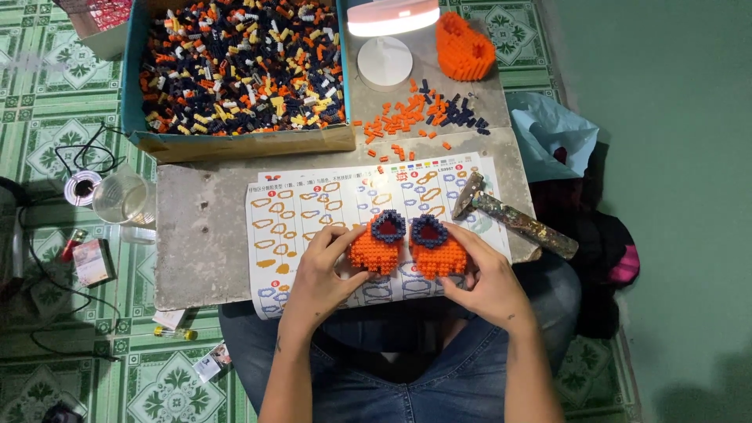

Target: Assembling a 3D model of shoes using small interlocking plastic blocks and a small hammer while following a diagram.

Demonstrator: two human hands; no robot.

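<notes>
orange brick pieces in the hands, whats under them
Both orange brick pieces rest on a printed instruction sheet spread over a grey slab. The sheet's diagrams beneath them and under the left hand and right hand are covered.

Your left hand grips one orange brick-built piece with a dark blue ring. Your right hand grips its twin, both touching above the printed instruction sheet.
</notes>
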